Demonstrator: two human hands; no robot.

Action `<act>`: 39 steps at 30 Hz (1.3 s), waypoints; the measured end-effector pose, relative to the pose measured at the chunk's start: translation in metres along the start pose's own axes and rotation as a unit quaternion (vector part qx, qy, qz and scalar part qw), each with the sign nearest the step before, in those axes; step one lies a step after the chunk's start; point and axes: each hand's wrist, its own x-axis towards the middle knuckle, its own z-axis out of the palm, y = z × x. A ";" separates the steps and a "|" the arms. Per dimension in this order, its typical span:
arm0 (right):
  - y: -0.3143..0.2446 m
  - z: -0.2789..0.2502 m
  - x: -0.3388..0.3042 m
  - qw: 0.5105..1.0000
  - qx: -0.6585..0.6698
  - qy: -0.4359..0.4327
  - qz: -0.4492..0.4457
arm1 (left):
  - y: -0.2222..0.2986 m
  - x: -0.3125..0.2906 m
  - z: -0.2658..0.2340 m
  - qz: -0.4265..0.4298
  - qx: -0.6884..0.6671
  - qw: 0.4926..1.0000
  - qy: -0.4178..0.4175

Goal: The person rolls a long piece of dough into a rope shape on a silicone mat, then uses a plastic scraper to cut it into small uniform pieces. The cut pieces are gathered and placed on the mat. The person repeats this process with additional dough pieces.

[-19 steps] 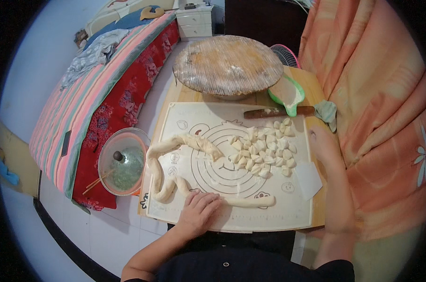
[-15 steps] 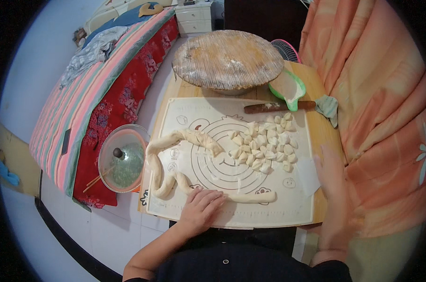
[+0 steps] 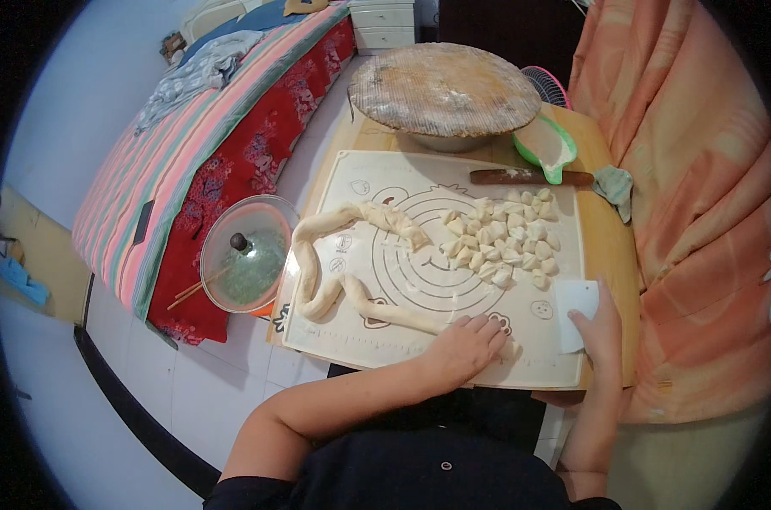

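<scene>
A long rope of dough [image 3: 313, 280] winds across a pale printed kneading mat [image 3: 356, 344], bending back on itself at the left. My left hand [image 3: 466, 350] is closed over the rope near its right end, and a short tip sticks out past the fingers. In my right hand [image 3: 605, 327] is a white flat dough scraper [image 3: 578, 308], gripped at the mat's right edge with the thumb across its face. Several small cut dough pieces [image 3: 504, 238] lie clustered on the right half of the mat, beyond both hands.
Behind the mat stands a bowl covered by a round floured slatted lid [image 3: 445, 89]. A dark rolling pin [image 3: 521, 177] and a green scoop of flour [image 3: 545, 144] lie beside it. Left of the wooden table [image 3: 619, 255] is a glass-lidded pot [image 3: 248, 255]; an orange curtain [image 3: 691, 212] hangs right.
My left hand has slid right along the dough rope to its end. My right hand has picked up the white scraper from the mat's right edge. The view has shifted slightly.
</scene>
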 end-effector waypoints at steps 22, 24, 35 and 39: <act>-0.077 0.001 -0.070 0.999 -0.038 0.005 -0.015 | 0.011 0.000 0.007 -0.083 -0.081 0.988 0.103; -0.086 -0.007 -0.076 0.999 -0.048 -0.010 -0.003 | 0.010 0.001 0.011 -0.068 -0.094 0.988 0.105; -0.103 -0.001 -0.090 0.990 -0.079 -0.098 -0.060 | 0.011 -0.010 0.013 -0.018 -0.130 0.982 0.135; -0.101 0.009 -0.089 0.980 -0.127 -0.141 -0.053 | 0.011 -0.010 0.013 -0.015 -0.127 0.985 0.114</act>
